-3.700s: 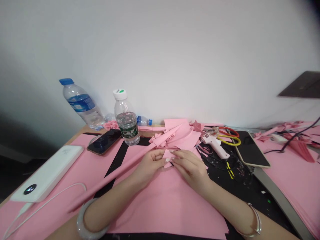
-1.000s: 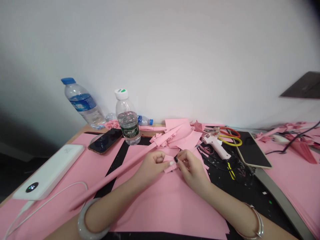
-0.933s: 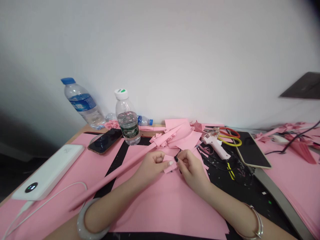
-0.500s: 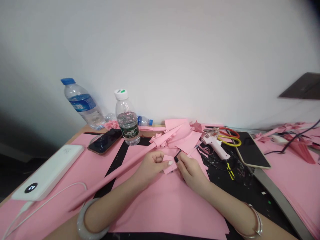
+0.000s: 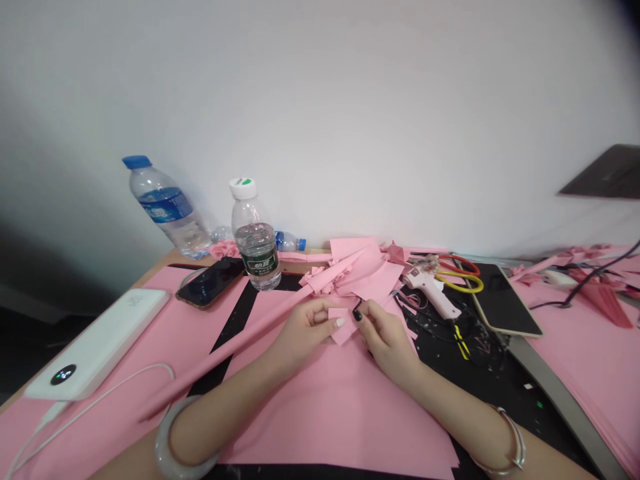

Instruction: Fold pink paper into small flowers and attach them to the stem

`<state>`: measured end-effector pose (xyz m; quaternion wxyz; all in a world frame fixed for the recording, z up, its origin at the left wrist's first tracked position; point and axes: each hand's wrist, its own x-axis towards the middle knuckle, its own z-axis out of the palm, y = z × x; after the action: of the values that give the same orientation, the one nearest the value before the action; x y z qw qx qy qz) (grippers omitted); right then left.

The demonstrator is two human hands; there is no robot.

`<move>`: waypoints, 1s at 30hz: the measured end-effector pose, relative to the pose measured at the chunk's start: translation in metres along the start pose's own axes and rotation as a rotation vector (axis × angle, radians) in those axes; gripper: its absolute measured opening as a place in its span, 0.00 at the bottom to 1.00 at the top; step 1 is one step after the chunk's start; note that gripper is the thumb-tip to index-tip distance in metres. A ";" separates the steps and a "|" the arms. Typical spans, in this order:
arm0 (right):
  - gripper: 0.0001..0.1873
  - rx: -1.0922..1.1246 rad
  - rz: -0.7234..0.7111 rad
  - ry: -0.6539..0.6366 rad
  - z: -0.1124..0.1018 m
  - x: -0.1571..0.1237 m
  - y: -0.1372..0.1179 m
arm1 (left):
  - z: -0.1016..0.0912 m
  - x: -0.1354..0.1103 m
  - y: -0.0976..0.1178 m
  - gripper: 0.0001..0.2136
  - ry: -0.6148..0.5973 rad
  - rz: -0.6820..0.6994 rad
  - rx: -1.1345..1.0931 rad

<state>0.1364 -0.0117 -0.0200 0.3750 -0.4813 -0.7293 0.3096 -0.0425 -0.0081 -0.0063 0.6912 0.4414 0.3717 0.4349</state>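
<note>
A small piece of pink paper [image 5: 342, 339] is held between both hands, just above a stack of pink sheets [image 5: 345, 413] spread in front of the person. One corner of it points back toward the person, and the far edge runs roughly level from left to right. Its long axis cannot be told for certain, because fingers cover both sides. The left hand [image 5: 304, 335] pinches the left part, thumb on top and the other fingers curled. The right hand [image 5: 387, 341] has thumb and forefinger pressed together on the right edge; how much paper lies between them is hidden.

Beyond the left hand, a long pink paper roll [image 5: 235, 350] slants across the surface [image 5: 480, 393], its narrow end near the left forearm and its long axis running away toward the right. Its far end reaches a heap of folded pink paper [image 5: 377, 283].

To the right of the heap, a glue gun [image 5: 433, 293] lies with its nozzle toward the left and its handle angled back toward the person. A tablet [image 5: 505, 300] lies beyond it. A white-capped bottle [image 5: 255, 240] stands past the left hand, beside a phone [image 5: 213, 283].
</note>
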 end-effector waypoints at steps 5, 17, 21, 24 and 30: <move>0.12 -0.013 -0.026 0.026 0.000 -0.002 -0.001 | -0.001 0.001 -0.001 0.10 0.047 0.017 0.086; 0.02 0.130 -0.013 0.211 -0.001 0.000 -0.003 | -0.002 0.000 -0.005 0.07 0.017 0.004 0.265; 0.04 0.025 -0.094 0.227 -0.002 0.002 -0.006 | 0.000 0.001 -0.002 0.10 0.073 -0.031 0.164; 0.05 -0.037 -0.128 0.209 -0.002 0.003 -0.005 | 0.001 0.001 -0.002 0.13 0.081 -0.050 0.118; 0.10 -0.024 -0.126 0.209 -0.001 0.004 -0.003 | 0.002 0.000 -0.002 0.16 0.080 -0.061 0.071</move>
<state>0.1352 -0.0094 -0.0157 0.4619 -0.4687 -0.7187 0.2245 -0.0398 -0.0092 -0.0076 0.6725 0.4367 0.4275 0.4176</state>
